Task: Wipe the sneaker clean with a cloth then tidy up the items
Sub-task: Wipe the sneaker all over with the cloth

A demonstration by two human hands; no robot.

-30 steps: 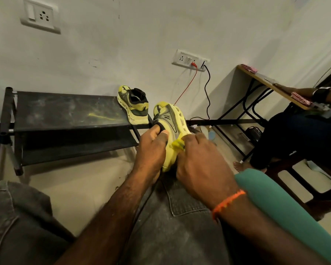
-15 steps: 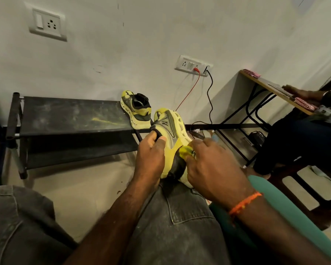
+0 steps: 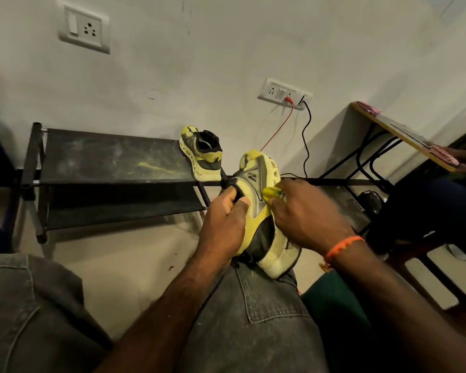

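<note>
resting heel-down on knee, yellow-grey sneaker [image 3: 256, 184], left fingers [image 3: 233, 200] clamped on it, right fingers [image 3: 276, 201] pinching cloth [image 3: 272, 191]

Yellow-grey sneaker [image 3: 256, 184], yellow cloth [image 3: 273, 193]

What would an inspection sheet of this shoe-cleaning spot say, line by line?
Surface: black two-tier shoe rack, top dusty with yellow streaks; beige floor below.
Job's things: yellow-grey sneaker propped heel-down on the person's knee; yellow cloth pressed against its side; second sneaker stands on the rack's right end.
Clutter: nothing seen on the rack besides the shoe.
Hands: left hand grips the sneaker at its collar; right hand holds the cloth.
Cables: red cable and black cable hang from the wall socket.
Surroundings: white wall, another seated person at a desk on the right.
</note>
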